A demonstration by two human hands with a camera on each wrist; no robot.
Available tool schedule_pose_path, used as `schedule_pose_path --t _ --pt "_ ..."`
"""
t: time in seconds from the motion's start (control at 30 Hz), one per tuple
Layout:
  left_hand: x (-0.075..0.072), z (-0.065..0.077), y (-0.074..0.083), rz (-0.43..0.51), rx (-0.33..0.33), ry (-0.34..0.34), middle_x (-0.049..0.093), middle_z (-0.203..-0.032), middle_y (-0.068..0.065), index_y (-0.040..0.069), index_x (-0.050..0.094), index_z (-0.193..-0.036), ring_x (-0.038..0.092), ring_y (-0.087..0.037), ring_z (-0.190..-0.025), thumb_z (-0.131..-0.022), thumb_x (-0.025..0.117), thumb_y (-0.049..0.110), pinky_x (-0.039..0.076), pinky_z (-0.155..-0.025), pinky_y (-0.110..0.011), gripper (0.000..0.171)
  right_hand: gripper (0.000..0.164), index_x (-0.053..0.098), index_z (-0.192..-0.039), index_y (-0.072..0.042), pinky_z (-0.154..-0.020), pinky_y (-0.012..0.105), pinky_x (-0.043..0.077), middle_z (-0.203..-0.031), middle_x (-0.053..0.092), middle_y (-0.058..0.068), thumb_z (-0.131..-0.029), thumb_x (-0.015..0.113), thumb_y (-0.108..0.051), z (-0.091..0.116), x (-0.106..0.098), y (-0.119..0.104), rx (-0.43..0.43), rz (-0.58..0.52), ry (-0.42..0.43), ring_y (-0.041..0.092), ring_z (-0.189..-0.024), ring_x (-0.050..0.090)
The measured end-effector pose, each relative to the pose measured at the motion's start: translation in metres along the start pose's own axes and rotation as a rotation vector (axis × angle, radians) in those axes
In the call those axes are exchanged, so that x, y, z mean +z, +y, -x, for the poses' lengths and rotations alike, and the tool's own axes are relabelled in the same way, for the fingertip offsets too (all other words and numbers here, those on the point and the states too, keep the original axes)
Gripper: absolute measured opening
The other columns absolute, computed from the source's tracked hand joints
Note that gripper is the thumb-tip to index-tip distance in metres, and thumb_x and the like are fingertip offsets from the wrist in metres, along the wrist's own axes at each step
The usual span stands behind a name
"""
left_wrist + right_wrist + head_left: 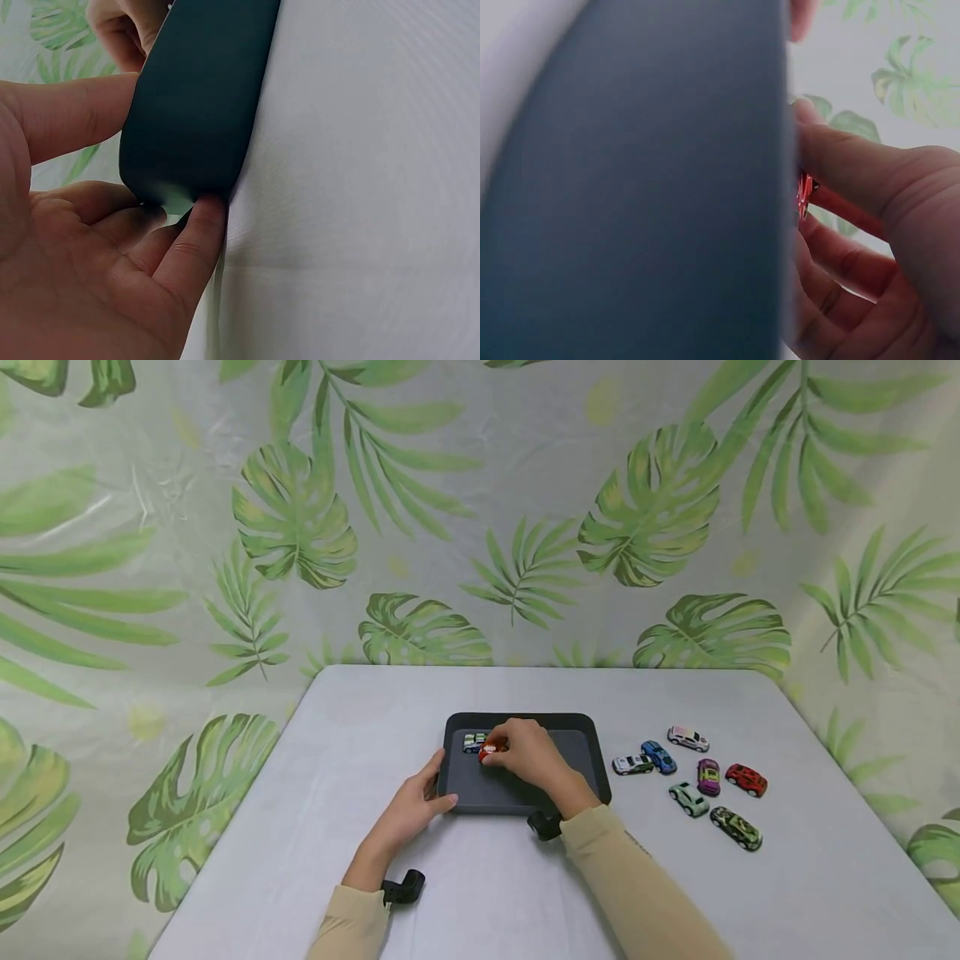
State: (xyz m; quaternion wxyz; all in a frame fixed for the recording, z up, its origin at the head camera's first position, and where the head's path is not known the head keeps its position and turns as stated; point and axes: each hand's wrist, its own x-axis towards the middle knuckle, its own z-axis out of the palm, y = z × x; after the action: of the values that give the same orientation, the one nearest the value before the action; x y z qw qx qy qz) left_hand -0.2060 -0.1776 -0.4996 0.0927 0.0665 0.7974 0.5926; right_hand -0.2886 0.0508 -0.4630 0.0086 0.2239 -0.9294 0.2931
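A dark grey rectangular tray (480, 793) lies on the table. My left hand (407, 810) grips its near left corner, thumb at the rim and fingers curled against the outside in the left wrist view. Over the tray's left part, my right hand (534, 758) pinches a red toy car (484, 752) between thumb and fingers. In the right wrist view the tray's wall (645, 187) hides most of that red car (803, 196). Just behind it, a white and green toy car (473, 742) sits inside the tray, partly covered by the red one.
Right of the tray stand several toy cars: a white one (632, 764), a blue one (658, 757), a pink and white one (687, 738), a purple one (708, 777), a red one (746, 780), a pale green one (688, 799) and a camouflage one (736, 828).
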Motion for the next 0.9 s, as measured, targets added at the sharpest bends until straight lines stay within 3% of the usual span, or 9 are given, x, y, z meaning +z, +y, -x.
schedule_pose_path --t 0.2,0.43,0.7,0.9 --pt "0.0 0.001 0.0 0.016 0.007 -0.009 0.02 -0.165 -0.006 0.013 0.02 -0.162 0.024 -0.023 -0.15 -0.095 0.069 0.011 0.026 -0.118 -0.044 0.083 0.029 0.079 -0.103 -0.013 -0.075 0.032 0.055 -0.092 0.07 -0.002 -0.081 0.086 -0.029 -0.005 0.009 -0.008 -0.03 -0.003 -0.034 0.01 -0.081 0.062" --pt "0.002 0.014 0.028 0.061 -0.003 -0.005 0.019 -0.164 -0.016 0.004 0.021 -0.16 0.021 -0.032 -0.15 -0.094 0.067 0.003 0.023 -0.119 -0.049 0.08 0.03 0.079 -0.107 -0.013 -0.08 0.033 0.055 -0.096 0.071 -0.003 -0.081 0.086 -0.028 -0.009 0.021 -0.009 -0.037 0.02 -0.095 0.012 -0.087 0.064" --pt "0.001 0.001 0.002 0.045 0.009 -0.001 0.019 -0.165 -0.011 0.009 0.02 -0.161 0.022 -0.029 -0.15 -0.095 0.068 0.005 0.026 -0.118 -0.048 0.082 0.029 0.079 -0.107 -0.013 -0.079 0.032 0.055 -0.096 0.073 -0.002 -0.083 0.085 -0.028 -0.012 0.024 -0.015 -0.056 0.025 -0.109 0.012 -0.088 0.065" --pt "0.0 0.001 0.001 0.043 0.022 -0.003 0.02 -0.165 -0.009 0.01 0.021 -0.161 0.023 -0.027 -0.149 -0.095 0.069 0.006 0.027 -0.118 -0.046 0.082 0.033 0.078 -0.108 -0.011 -0.079 0.033 0.055 -0.098 0.071 0.001 -0.081 0.087 -0.026 -0.01 0.028 -0.015 -0.068 0.062 -0.136 0.014 -0.088 0.064"
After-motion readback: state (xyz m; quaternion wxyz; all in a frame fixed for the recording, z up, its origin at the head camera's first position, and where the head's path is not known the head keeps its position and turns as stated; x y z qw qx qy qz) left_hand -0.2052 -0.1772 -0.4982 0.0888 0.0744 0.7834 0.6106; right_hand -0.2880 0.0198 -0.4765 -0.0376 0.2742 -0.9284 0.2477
